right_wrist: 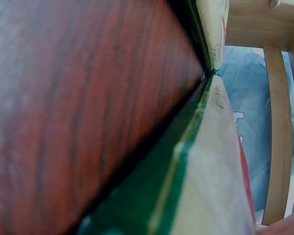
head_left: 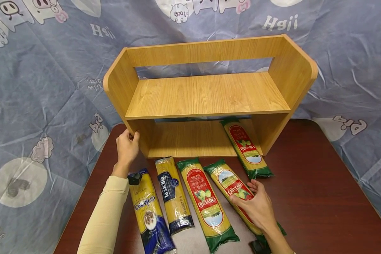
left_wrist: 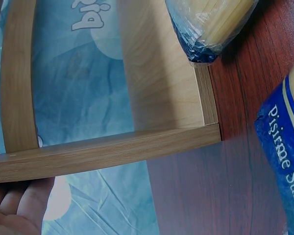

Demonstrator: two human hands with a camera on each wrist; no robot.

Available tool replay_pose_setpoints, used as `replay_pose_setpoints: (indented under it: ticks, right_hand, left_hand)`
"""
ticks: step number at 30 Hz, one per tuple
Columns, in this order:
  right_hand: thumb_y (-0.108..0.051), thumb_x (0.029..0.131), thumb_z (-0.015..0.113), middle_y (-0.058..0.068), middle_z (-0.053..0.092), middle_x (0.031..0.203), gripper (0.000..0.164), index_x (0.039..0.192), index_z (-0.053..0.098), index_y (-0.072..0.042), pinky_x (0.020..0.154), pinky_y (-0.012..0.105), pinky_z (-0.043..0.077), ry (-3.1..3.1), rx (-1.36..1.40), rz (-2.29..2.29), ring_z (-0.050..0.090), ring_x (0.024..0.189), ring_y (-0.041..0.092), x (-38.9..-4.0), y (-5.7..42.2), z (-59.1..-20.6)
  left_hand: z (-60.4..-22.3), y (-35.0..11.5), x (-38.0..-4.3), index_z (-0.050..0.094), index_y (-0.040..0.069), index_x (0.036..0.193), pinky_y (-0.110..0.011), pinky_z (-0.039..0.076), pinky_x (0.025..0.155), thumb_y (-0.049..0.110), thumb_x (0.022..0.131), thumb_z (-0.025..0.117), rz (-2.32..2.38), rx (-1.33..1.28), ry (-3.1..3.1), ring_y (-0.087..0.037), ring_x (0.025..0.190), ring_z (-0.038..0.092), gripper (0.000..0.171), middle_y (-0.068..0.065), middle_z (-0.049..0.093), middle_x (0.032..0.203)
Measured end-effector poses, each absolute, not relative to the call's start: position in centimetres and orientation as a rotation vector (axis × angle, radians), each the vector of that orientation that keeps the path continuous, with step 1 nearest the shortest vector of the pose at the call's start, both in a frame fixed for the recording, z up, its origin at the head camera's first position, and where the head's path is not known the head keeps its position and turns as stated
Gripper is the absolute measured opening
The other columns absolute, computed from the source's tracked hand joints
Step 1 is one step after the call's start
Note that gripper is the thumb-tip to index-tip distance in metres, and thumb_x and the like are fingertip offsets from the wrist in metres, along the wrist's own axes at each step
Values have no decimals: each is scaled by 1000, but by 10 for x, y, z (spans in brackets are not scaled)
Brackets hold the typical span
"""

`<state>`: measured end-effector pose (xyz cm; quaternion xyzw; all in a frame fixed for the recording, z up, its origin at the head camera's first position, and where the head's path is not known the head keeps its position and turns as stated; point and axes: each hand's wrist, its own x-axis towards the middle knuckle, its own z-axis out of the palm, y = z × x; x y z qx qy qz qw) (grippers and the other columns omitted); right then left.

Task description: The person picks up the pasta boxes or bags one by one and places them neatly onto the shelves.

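A two-tier wooden shelf [head_left: 206, 93] stands on the table, and my left hand [head_left: 127, 150] grips the edge of its left side panel, thumb on the inner side. In the left wrist view, curled fingers [left_wrist: 24, 210] show beneath that panel. My right hand [head_left: 261, 208] holds a green-ended Olivoila spaghetti packet [head_left: 225, 178] across its width, thumb on one side and fingers at the other. This packet lies slanted on the table, its lower part partly hidden by the hand. Another Olivoila packet [head_left: 246, 150] rests partly inside the lower tier at the right, its near end sticking out over the front.
Left of the held packet lie a third Olivoila packet [head_left: 204, 204], a La Sicilia spaghetti packet [head_left: 174, 197] and a blue-and-yellow Ankara packet [head_left: 147, 208] under my left forearm. A patterned grey-blue cloth [head_left: 50, 106] hangs behind the dark red table [head_left: 320, 197].
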<state>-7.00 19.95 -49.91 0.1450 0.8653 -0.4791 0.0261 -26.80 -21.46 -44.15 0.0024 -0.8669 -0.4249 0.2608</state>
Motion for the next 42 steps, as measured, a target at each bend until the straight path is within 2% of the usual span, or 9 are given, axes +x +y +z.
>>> replay_pose_setpoints:
  ticks: [8, 11, 19, 27, 31, 38, 42]
  right_hand:
    - [-57, 70, 89, 24, 45, 143, 122, 154, 25, 3, 98, 53, 41, 2740, 494, -1364, 47, 125, 38, -70, 195, -505]
    - [-57, 67, 91, 23, 44, 142, 124, 153, 26, 4, 94, 54, 41, 2763, 495, -1281, 45, 121, 38, -70, 195, -507]
    - [-54, 54, 97, 32, 45, 131, 128, 146, 35, 11, 97, 61, 31, 2879, 392, -1040, 38, 118, 47, -71, 196, -509]
    - [-45, 53, 99, 35, 41, 131, 124, 144, 38, 13, 93, 59, 33, 2948, 341, -871, 37, 115, 49, -69, 195, -511]
    - [-43, 54, 100, 34, 43, 123, 117, 137, 41, 16, 89, 58, 34, 2969, 324, -835, 39, 111, 49, -69, 195, -512]
    - [-38, 58, 94, 21, 48, 97, 81, 107, 50, 9, 80, 53, 39, 2939, 294, -795, 46, 94, 41, -74, 198, -508]
    - [-36, 61, 91, 20, 49, 93, 75, 105, 51, 10, 79, 55, 44, 2914, 276, -767, 50, 88, 40, -76, 200, -507]
  left_hand:
    - [-441, -214, -270, 71, -1, 99, -26, 34, 47, 17, 101, 62, -1148, 1, -2346, -22, 63, 58, 20, -11, 63, 66]
    - [-442, -215, -270, 71, 0, 97, -25, 33, 46, 17, 101, 62, -1144, 2, -2347, -22, 62, 57, 20, -10, 61, 64]
    - [-444, -215, -271, 72, 0, 99, -25, 33, 47, 17, 101, 62, -1150, 7, -2349, -22, 64, 58, 19, -10, 63, 67]
    - [-442, -215, -270, 71, 2, 95, -25, 32, 45, 18, 100, 63, -1141, 22, -2357, -22, 62, 57, 18, -9, 61, 63]
    - [-442, -216, -269, 71, 1, 96, -24, 32, 45, 18, 101, 63, -1136, 21, -2365, -22, 63, 58, 20, -10, 64, 66]
    - [-441, -217, -271, 72, -1, 101, -23, 36, 48, 18, 101, 62, -1137, 24, -2367, -25, 72, 65, 21, -15, 71, 76]
    - [-440, -217, -269, 72, -1, 101, -23, 37, 49, 18, 101, 63, -1143, 25, -2377, -25, 72, 65, 21, -15, 71, 77]
